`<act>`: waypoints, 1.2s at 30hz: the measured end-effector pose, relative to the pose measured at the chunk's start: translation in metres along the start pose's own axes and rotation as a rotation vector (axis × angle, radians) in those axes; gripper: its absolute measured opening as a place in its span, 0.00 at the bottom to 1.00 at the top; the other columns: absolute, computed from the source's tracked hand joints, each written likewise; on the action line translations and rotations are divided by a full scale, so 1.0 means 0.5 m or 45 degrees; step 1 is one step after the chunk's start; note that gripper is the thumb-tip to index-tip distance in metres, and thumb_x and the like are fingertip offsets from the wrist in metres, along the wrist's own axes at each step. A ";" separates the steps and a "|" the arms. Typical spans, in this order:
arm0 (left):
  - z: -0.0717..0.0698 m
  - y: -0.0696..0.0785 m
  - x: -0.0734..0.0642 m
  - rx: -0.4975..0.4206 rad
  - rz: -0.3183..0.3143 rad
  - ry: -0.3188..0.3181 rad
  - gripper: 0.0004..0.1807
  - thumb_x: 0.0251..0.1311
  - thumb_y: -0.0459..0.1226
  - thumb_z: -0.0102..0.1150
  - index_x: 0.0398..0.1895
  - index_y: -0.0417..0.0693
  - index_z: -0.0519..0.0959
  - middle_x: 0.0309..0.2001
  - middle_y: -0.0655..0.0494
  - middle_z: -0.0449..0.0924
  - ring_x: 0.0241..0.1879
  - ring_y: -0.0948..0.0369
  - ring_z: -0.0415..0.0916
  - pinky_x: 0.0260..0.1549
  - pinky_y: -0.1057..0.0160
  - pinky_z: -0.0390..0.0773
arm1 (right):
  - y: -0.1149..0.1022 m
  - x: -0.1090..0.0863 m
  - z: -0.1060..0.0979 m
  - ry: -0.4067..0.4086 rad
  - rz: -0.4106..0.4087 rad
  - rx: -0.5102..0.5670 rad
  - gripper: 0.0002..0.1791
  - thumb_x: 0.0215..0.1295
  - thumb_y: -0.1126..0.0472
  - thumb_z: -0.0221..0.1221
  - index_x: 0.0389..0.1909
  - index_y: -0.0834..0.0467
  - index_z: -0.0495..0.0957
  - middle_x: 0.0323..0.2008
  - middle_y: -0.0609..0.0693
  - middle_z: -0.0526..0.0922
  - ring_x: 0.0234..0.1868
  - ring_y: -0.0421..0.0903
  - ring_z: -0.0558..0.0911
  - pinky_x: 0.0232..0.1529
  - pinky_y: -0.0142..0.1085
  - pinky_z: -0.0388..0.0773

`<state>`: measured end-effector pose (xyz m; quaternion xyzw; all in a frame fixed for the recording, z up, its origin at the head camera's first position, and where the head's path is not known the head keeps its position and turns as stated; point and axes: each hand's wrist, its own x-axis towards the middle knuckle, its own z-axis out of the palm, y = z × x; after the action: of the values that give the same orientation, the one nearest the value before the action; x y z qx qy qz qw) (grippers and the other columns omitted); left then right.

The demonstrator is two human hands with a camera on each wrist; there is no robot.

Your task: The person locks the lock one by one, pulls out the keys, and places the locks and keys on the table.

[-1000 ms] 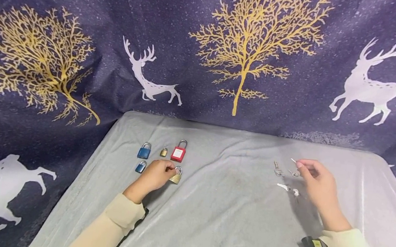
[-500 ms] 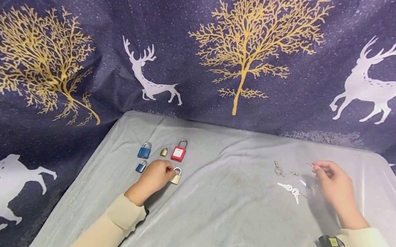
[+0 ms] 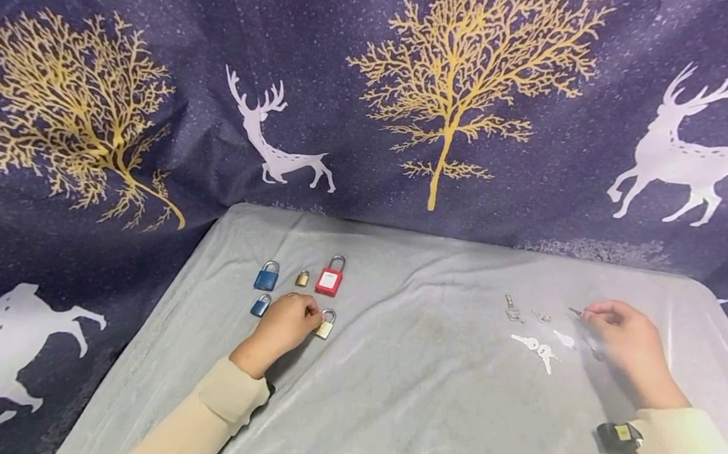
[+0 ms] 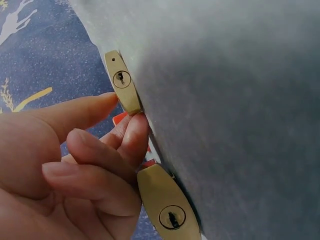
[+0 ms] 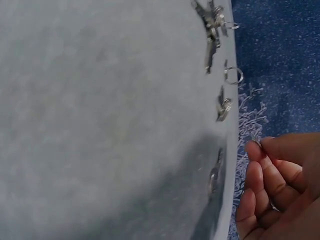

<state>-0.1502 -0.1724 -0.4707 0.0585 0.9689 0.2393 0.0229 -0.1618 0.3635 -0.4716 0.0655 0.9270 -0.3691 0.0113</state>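
In the head view my left hand is at a brass padlock. The left wrist view has thumb and finger pinching a brass padlock, keyhole end showing; a second brass padlock lies by the curled fingers, hidden in the head view. My right hand, at the right side of the table, pinches a small key between thumb and finger. Only a sliver of metal shows in the right wrist view. To its left lie several silver keys, some on rings.
Behind my left hand stand a blue padlock, a tiny brass padlock and a red padlock. A smaller blue padlock is left of the hand. Another key group lies far back on the grey-covered table.
My right hand has moved right, away from the keys, with the key still pinched. A key that the hand covered now shows on the table. My left hand has barely moved.
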 end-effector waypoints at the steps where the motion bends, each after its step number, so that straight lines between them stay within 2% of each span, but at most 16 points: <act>1: 0.000 0.000 0.000 0.003 0.001 0.004 0.10 0.60 0.37 0.66 0.22 0.49 0.80 0.23 0.57 0.78 0.25 0.61 0.71 0.27 0.63 0.72 | 0.002 0.000 0.000 -0.006 -0.004 -0.019 0.22 0.77 0.47 0.52 0.55 0.62 0.76 0.47 0.71 0.83 0.21 0.45 0.83 0.21 0.39 0.77; 7: 0.004 -0.001 -0.001 0.007 0.000 -0.010 0.10 0.60 0.37 0.65 0.22 0.50 0.79 0.23 0.58 0.78 0.25 0.62 0.71 0.27 0.63 0.71 | 0.023 0.000 0.001 -0.026 -0.041 -0.136 0.18 0.76 0.52 0.53 0.50 0.63 0.79 0.37 0.64 0.87 0.21 0.41 0.80 0.25 0.34 0.71; 14: 0.003 0.000 0.000 0.019 0.001 -0.014 0.10 0.61 0.38 0.65 0.22 0.50 0.79 0.23 0.58 0.77 0.25 0.61 0.70 0.27 0.63 0.71 | 0.029 -0.002 0.003 -0.048 -0.054 -0.167 0.17 0.75 0.54 0.54 0.49 0.65 0.79 0.29 0.55 0.87 0.21 0.41 0.80 0.26 0.34 0.70; 20: -0.002 -0.001 -0.002 0.016 -0.009 -0.037 0.09 0.62 0.39 0.65 0.25 0.49 0.79 0.24 0.58 0.77 0.25 0.61 0.71 0.28 0.63 0.72 | 0.023 -0.002 0.001 -0.076 -0.032 -0.183 0.19 0.76 0.53 0.52 0.51 0.65 0.78 0.35 0.61 0.87 0.26 0.43 0.81 0.29 0.35 0.71; 24: -0.009 0.000 -0.001 -0.021 -0.026 -0.032 0.07 0.63 0.38 0.62 0.28 0.48 0.80 0.25 0.57 0.77 0.26 0.61 0.72 0.28 0.63 0.72 | 0.012 -0.007 0.000 -0.038 -0.055 -0.195 0.20 0.77 0.51 0.50 0.53 0.64 0.77 0.42 0.67 0.86 0.31 0.48 0.81 0.32 0.38 0.71; 27: -0.017 0.005 0.002 -0.057 -0.015 0.022 0.05 0.65 0.38 0.60 0.31 0.47 0.81 0.27 0.56 0.79 0.27 0.60 0.73 0.29 0.62 0.73 | -0.008 -0.016 0.001 0.032 -0.119 -0.201 0.19 0.76 0.53 0.50 0.54 0.64 0.78 0.46 0.70 0.84 0.38 0.59 0.83 0.36 0.47 0.73; 30: -0.031 0.018 0.006 -0.104 0.025 0.107 0.06 0.65 0.38 0.60 0.36 0.45 0.83 0.31 0.53 0.82 0.31 0.58 0.77 0.34 0.58 0.78 | -0.042 -0.027 0.006 0.075 -0.191 -0.190 0.18 0.76 0.55 0.50 0.54 0.64 0.78 0.50 0.71 0.83 0.46 0.69 0.82 0.43 0.58 0.74; 32: -0.041 0.033 0.009 -0.136 0.047 0.152 0.07 0.65 0.38 0.60 0.40 0.43 0.83 0.35 0.50 0.83 0.36 0.55 0.80 0.39 0.55 0.80 | -0.069 -0.035 0.011 0.076 -0.230 -0.180 0.18 0.77 0.56 0.50 0.54 0.64 0.78 0.51 0.71 0.82 0.49 0.71 0.81 0.46 0.62 0.73; 36: -0.054 0.065 0.019 -0.179 0.073 0.198 0.13 0.66 0.39 0.62 0.50 0.44 0.82 0.46 0.47 0.83 0.47 0.51 0.81 0.49 0.50 0.80 | -0.119 -0.050 0.025 0.084 -0.335 -0.157 0.17 0.76 0.59 0.53 0.56 0.65 0.78 0.53 0.71 0.80 0.45 0.69 0.83 0.46 0.64 0.75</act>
<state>-0.1584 -0.1549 -0.4319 0.0657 0.9466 0.3109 -0.0550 -0.1449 0.3092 -0.4385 -0.0453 0.9484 -0.3072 -0.0635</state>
